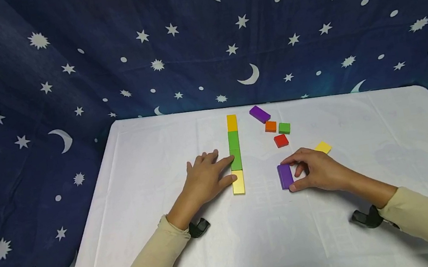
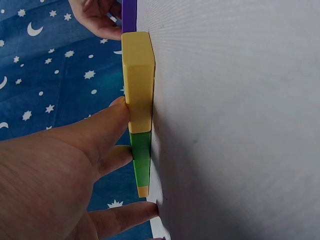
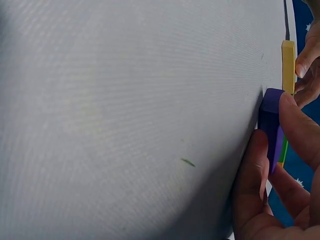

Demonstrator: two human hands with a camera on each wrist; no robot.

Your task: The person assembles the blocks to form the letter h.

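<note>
I have the right hand [image 1: 319, 171] grasping a purple rectangular block [image 1: 286, 176], the left hand [image 1: 204, 176], fingers released, touching a green-and-yellow block row [image 1: 233, 141].

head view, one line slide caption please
Left hand touches a four-block row; right hand pinches a purple block.

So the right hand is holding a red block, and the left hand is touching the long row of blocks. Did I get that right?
Almost! The right hand is holding a purple block, not a red one; the head view shows its colour. The left hand is touching the long row of blocks, just as you said.
</note>
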